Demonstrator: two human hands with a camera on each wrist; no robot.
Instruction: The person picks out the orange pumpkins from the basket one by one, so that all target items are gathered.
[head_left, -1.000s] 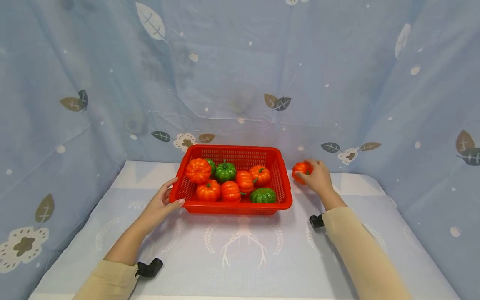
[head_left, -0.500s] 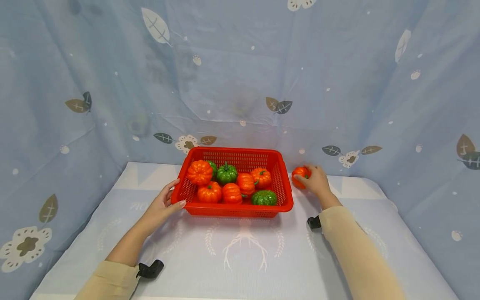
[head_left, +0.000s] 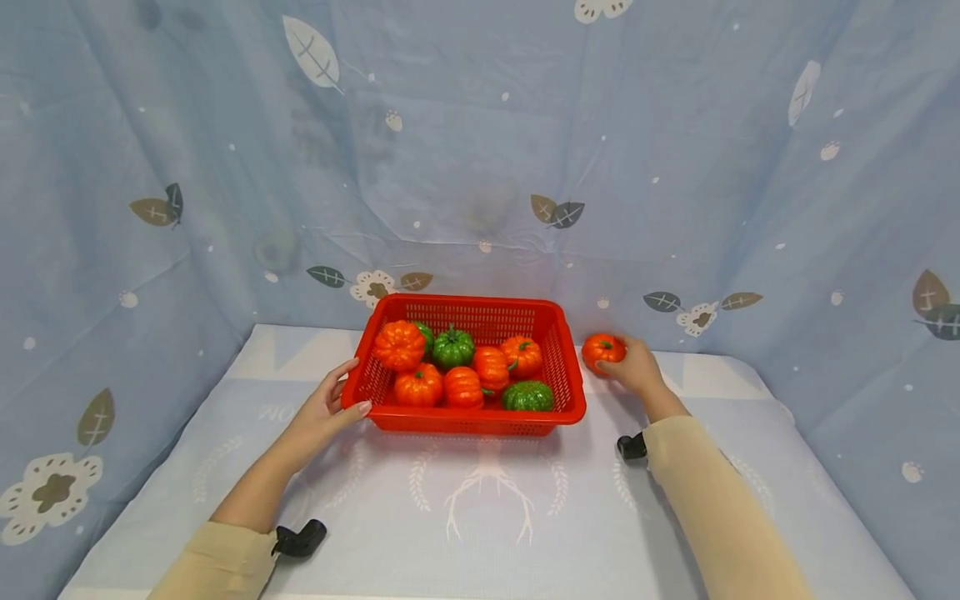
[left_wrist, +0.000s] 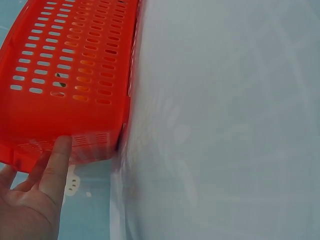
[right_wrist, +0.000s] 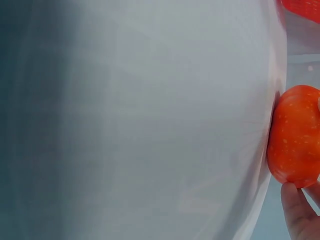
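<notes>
A red plastic basket (head_left: 480, 421) with slotted sides holds several small orange pumpkins (head_left: 420, 384) and green pumpkins (head_left: 453, 347). My left hand (head_left: 318, 417) rests at its left end, fingers straight and spread, thumb tip by the near corner. In the left wrist view, a fingertip (left_wrist: 64, 142) touches the basket's wall (left_wrist: 60, 112). Right of the basket, a separate orange-red pumpkin (head_left: 602, 352) sits on the table. My right hand (head_left: 637, 371) holds it from its right side. The right wrist view shows fingers (right_wrist: 295, 205) against the pumpkin (right_wrist: 295, 137), which is cut off by the frame edge.
The table (head_left: 487, 517) has a pale printed cover. A blue patterned curtain (head_left: 465, 167) hangs close behind and along both sides. Black wrist cameras (head_left: 300, 539) stick out from both sleeves.
My right hand has slid slightly to the right around the loose pumpkin, so more of its surface shows. The head view shifted slightly at first. Left hand and basket hold still.
</notes>
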